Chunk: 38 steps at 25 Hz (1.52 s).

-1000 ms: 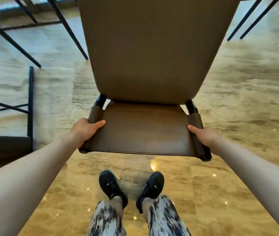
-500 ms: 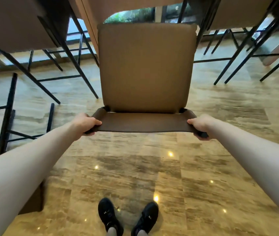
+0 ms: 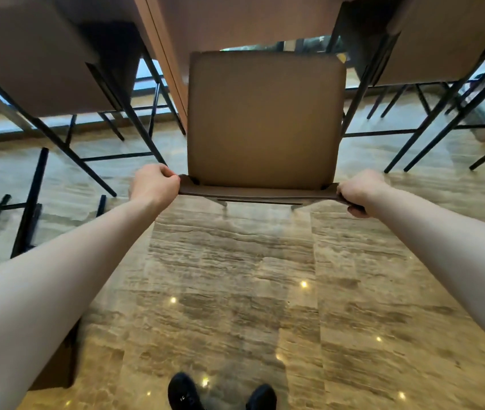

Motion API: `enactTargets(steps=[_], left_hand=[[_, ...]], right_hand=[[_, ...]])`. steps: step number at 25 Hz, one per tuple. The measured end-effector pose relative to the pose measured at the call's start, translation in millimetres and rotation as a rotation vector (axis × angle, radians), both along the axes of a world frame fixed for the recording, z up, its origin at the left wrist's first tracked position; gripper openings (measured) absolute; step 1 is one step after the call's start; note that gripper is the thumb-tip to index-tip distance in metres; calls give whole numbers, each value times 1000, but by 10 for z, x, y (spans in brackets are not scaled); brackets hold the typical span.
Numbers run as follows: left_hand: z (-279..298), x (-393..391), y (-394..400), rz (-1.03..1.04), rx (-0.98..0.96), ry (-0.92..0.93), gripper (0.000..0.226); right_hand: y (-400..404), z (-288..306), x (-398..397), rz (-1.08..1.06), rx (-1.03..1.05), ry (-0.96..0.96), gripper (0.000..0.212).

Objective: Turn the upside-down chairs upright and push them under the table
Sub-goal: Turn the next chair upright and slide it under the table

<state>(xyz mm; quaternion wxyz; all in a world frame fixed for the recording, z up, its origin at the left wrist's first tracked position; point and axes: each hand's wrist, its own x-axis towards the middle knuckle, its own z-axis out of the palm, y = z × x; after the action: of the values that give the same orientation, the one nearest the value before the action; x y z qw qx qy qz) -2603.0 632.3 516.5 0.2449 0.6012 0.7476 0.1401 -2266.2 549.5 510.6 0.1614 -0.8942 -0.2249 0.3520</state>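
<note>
A: Item, 9 o'clock: left hand (image 3: 155, 184), fingers curled over the left end of the chair's (image 3: 263, 119) backrest top edge, gripping it

B: And the chair itself?

A: 12 o'clock, upright, seat facing up, its front edge at or just under the table (image 3: 235, 19) edge; a neighbouring chair stands on each side. Item, 3 o'clock: right hand (image 3: 358, 192), clamped round the right end of the same edge

B: Step in hand?

A: Judged as the push-in; righting looks done for this one. Next move calls for an even shove from both hands, straight toward 12, kept square between the neighbours' dark legs

B: Not legible?

A: The chair's legs, mostly hidden under the seat, only two tips showing. How far the seat sits under the table. Black frames (image 3: 28, 208) at 8 o'clock, cropped; possibly another chair, cannot tell. Table top cut off by the upper border. Shoes (image 3: 183, 392) at 6, cropped
</note>
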Motion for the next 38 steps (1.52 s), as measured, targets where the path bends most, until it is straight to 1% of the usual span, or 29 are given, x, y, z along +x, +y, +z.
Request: enactTargets(steps=[3,5,9,12,15,18,22,25,31,35,38], left_hand=[[55,88,180,-63,118,149,26],[88,109,318,-148,175,194,35],[181,175,689,-180,218,173,36],[238,270,997,-209,302,174,34],[310,399,1381,-242,369,179,36],[392,545,1771,-233,402,178,33],[479,707,2258,-250,380,188,34],[556,799,2525,-274,339,178,38],[610,919,2915,-263,311,164,32],[600,966,3079,-243,285,149,28],[606,994,3180,-243,237,124,30]], right_hand=[[212,109,74,-10,-5,-29,11],[356,164,119,10,-14,-66,9],[697,301,214,26,-49,-93,11],[1031,409,307,37,-63,-103,7],[1426,519,456,35,-78,-95,18],[1827,628,582,68,-112,-89,20],[2286,732,732,71,-123,-86,25],[2527,813,793,43,-111,-98,24],[2819,952,845,-13,-23,-93,28],[2971,971,893,-4,-22,-79,24],[3063,991,931,10,-46,-89,22]])
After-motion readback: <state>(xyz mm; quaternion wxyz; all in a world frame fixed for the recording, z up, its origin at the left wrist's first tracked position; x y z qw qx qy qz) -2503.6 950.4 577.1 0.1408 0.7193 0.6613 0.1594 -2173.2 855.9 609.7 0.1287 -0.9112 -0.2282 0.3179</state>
